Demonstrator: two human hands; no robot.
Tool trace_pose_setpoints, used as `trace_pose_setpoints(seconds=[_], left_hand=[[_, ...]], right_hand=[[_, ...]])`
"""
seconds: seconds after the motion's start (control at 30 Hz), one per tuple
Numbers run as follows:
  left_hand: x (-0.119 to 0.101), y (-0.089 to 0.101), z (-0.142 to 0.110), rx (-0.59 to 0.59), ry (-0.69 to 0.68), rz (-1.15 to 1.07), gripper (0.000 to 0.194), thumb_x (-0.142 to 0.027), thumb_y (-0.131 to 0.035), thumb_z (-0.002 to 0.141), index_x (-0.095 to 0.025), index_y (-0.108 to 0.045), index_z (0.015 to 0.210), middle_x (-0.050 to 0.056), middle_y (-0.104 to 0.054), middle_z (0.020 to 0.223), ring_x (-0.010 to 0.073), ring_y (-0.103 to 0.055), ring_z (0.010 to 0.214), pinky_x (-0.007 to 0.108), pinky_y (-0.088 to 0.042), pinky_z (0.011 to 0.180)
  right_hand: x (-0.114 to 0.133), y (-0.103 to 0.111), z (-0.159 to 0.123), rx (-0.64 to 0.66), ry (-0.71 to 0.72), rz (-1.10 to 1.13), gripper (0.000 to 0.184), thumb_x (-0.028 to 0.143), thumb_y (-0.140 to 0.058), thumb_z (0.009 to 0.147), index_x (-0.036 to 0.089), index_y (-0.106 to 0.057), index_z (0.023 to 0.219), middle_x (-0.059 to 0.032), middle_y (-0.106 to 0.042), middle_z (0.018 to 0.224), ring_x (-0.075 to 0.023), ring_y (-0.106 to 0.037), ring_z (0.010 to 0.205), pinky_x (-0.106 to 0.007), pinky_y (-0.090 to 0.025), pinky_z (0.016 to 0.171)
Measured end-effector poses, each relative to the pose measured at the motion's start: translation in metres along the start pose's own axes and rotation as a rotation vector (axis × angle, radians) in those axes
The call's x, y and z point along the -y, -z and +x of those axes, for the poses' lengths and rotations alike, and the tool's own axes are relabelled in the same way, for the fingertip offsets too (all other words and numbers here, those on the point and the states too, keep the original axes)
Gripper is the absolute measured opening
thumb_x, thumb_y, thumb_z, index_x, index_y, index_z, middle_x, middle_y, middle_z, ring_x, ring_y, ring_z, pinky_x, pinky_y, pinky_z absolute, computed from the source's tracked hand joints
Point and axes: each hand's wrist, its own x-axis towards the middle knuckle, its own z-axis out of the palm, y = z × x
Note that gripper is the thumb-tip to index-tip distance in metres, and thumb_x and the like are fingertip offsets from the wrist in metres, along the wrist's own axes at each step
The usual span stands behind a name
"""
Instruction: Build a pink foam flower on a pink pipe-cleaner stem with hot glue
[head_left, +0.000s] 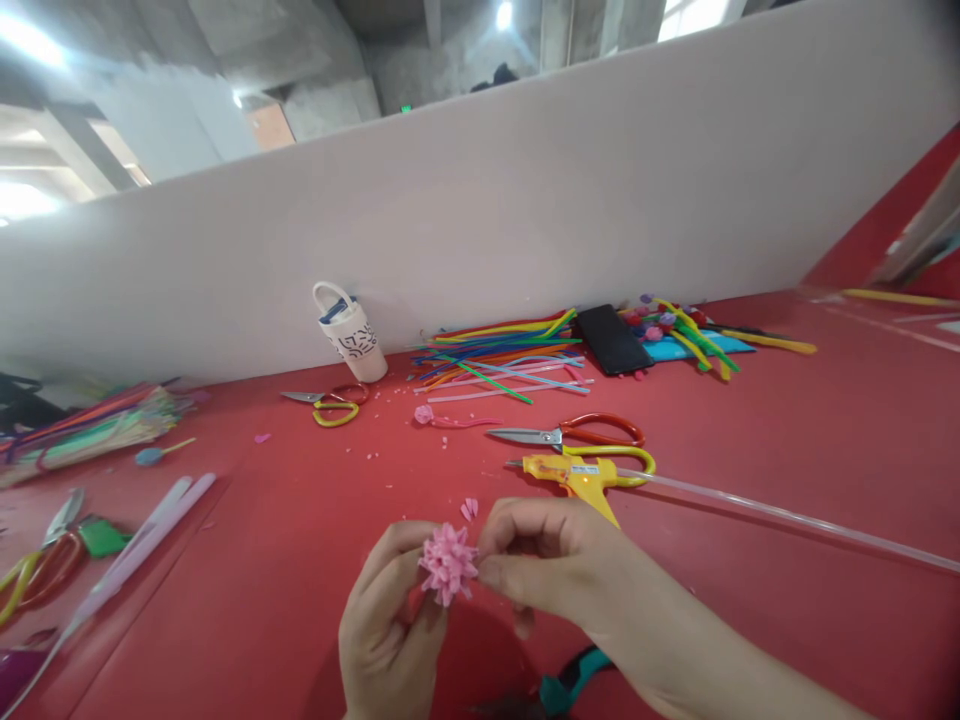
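A spiky pink flower [448, 564] of narrow petals is held up near the table's front. My left hand [394, 610] is closed around its underside, with fingers and thumb gripping from the left and below. At the flower's right edge, my right hand [551, 560] pinches thumb and forefinger together on the petal tips. Small pink petal pieces [469, 509] lie just beyond the flower. Behind my right hand rests a yellow glue gun [589, 475] with a long clear glue stick [780, 515] in its back. Teal-handled pliers or cutters [566, 688] lie partly under my right forearm.
Scissors with red and yellow handles [585, 436] lie behind the glue gun; another pair [330, 402] is near a white cup [356, 340]. Farther back are coloured pipe cleaners [495, 350], a black phone [613, 340] and finished flowers [667, 325]. A white partition [480, 210] borders the red table.
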Motion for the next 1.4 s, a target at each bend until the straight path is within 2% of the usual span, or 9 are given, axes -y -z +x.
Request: trace_pose_setpoints(seconds=[0.27, 0.4, 0.53, 0.7, 1.2, 1.4], left_hand=[[-0.0054, -0.0015, 0.002, -0.035, 0.036, -0.032, 0.021, -0.01, -0.059, 0.078, -0.024, -0.069, 0.089, 0.002, -0.062, 0.082, 0.0151, -0.059, 0.073, 0.024, -0.049, 0.064], [-0.0038, -0.0046, 0.0031, -0.082, 0.117, -0.092, 0.017, -0.015, -0.061, 0.078, -0.024, -0.07, 0.089, 0.002, -0.063, 0.08, 0.015, -0.06, 0.07, 0.025, -0.049, 0.063], [-0.003, -0.0049, 0.0033, -0.091, 0.132, -0.118, 0.018, -0.015, -0.061, 0.078, -0.025, -0.069, 0.091, 0.002, -0.065, 0.082, 0.0149, -0.061, 0.069, 0.024, -0.048, 0.063], [-0.0045, -0.003, 0.0031, -0.035, 0.069, -0.047, 0.02, -0.01, -0.06, 0.078, -0.024, -0.069, 0.089, 0.001, -0.063, 0.081, 0.0138, -0.059, 0.071, 0.022, -0.048, 0.064], [-0.0002, 0.0003, 0.0023, -0.009, -0.107, 0.096, 0.022, -0.005, -0.057, 0.077, -0.021, -0.066, 0.09, 0.004, -0.061, 0.086, 0.0159, -0.059, 0.076, 0.025, -0.05, 0.064], [0.0027, 0.0021, 0.0017, 0.035, -0.145, 0.126, 0.028, -0.003, -0.057, 0.077, -0.021, -0.064, 0.097, 0.003, -0.059, 0.09, 0.0148, -0.058, 0.08, 0.025, -0.048, 0.067]], right_hand=[[0.0004, -0.0003, 0.0018, 0.006, -0.01, -0.002, 0.01, 0.026, -0.063, 0.064, 0.016, -0.059, 0.061, 0.0056, -0.05, 0.054, -0.0052, -0.044, 0.045, -0.019, -0.04, 0.046], [0.0041, 0.0004, 0.0024, 0.014, -0.016, -0.036, 0.014, 0.029, -0.061, 0.064, 0.016, -0.057, 0.059, 0.0061, -0.047, 0.05, -0.0051, -0.042, 0.042, -0.018, -0.037, 0.042], [0.0037, 0.0007, 0.0026, 0.001, 0.0, -0.049, 0.011, 0.026, -0.06, 0.063, 0.016, -0.057, 0.062, 0.0068, -0.045, 0.05, -0.0052, -0.039, 0.042, -0.017, -0.034, 0.04], [-0.0014, 0.0006, 0.0034, -0.007, 0.023, -0.06, 0.008, 0.023, -0.064, 0.063, 0.017, -0.06, 0.065, 0.0066, -0.045, 0.052, -0.0059, -0.039, 0.044, -0.017, -0.035, 0.04], [-0.003, -0.0003, 0.0024, -0.031, 0.019, -0.075, 0.01, 0.026, -0.062, 0.065, 0.017, -0.06, 0.062, 0.0054, -0.05, 0.054, -0.0046, -0.04, 0.04, -0.018, -0.032, 0.04], [-0.0029, -0.0009, 0.0036, -0.033, 0.024, -0.08, 0.011, 0.027, -0.06, 0.064, 0.017, -0.059, 0.06, 0.0061, -0.049, 0.053, -0.0039, -0.04, 0.038, -0.018, -0.032, 0.039]])
